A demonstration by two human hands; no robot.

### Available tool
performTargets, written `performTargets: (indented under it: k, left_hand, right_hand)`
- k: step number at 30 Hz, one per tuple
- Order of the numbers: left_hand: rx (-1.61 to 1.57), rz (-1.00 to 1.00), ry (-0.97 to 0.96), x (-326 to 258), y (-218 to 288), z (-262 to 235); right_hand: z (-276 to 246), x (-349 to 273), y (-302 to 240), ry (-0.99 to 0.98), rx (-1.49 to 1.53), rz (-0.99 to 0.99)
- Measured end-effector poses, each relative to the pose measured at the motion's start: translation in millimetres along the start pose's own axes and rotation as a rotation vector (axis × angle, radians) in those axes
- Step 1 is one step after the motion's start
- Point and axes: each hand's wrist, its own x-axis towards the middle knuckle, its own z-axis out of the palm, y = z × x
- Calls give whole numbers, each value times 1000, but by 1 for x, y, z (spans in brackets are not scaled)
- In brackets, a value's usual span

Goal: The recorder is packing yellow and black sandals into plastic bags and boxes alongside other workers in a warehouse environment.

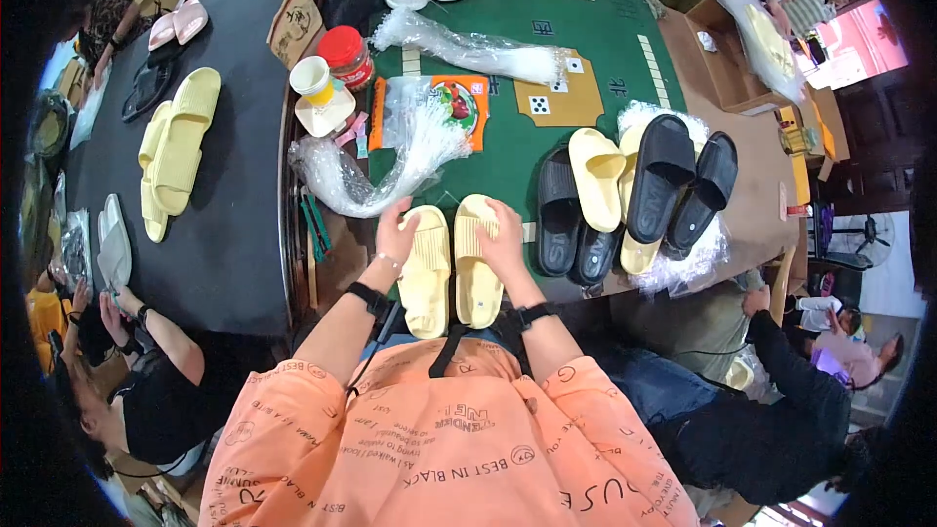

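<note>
My left hand (393,240) is closed around the upper side of a pale yellow slide sandal (426,283). My right hand (502,239) grips the matching yellow slide sandal (479,291) beside it. Both sandals lie side by side, close to my body at the near edge of the green table (508,171), toes away from me. Just beyond my hands curves a bundle of thin clear plastic strands (429,151). Part of it covers an orange and clear plastic packet (474,102). A second bundle of clear strands (478,47) lies farther back.
Black slides (662,181) and yellow slides (597,179) sit on plastic at right. At left are a red-lidded jar (346,57), a paper cup (312,80) and a dark table (244,185) with yellow slides (185,141). People work around; a cardboard box (722,68) is at far right.
</note>
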Motion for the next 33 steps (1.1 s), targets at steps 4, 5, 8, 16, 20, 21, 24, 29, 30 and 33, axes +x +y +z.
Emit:
performTargets:
  k: [4,5,8,16,20,21,24,29,30,33]
  left_hand:
    - [127,-59,31,-34,-33,-34]
    - [218,-119,-6,-42,-43,-42]
    - [233,-538,-328,-62,-71,-53]
    - [-303,-676,-450,-79,-26,-23]
    - [-271,-572,-608,-70,6,4]
    - [-350,-555,-629,-65,13,15]
    - [-391,-476,-697,-41,47,65]
    - [-483,-405,-792,4,96,154]
    - [-504,-368,-825,6,113,174]
    - [-399,-345,-812,29,119,215]
  right_hand:
    - [-47,-45,21,93,-160,148]
    - [-51,-59,30,77,-135,208]
    - [-38,-90,50,-144,-126,453]
    - [-31,-76,41,-87,113,619]
    - [-60,-58,38,126,146,372]
    - [-73,-46,29,158,113,371]
    - [-123,-2,-1,285,111,240]
    - [-200,51,5,289,62,281]
    - [-213,61,20,366,-49,262]
    - [-239,79,33,453,-164,291]
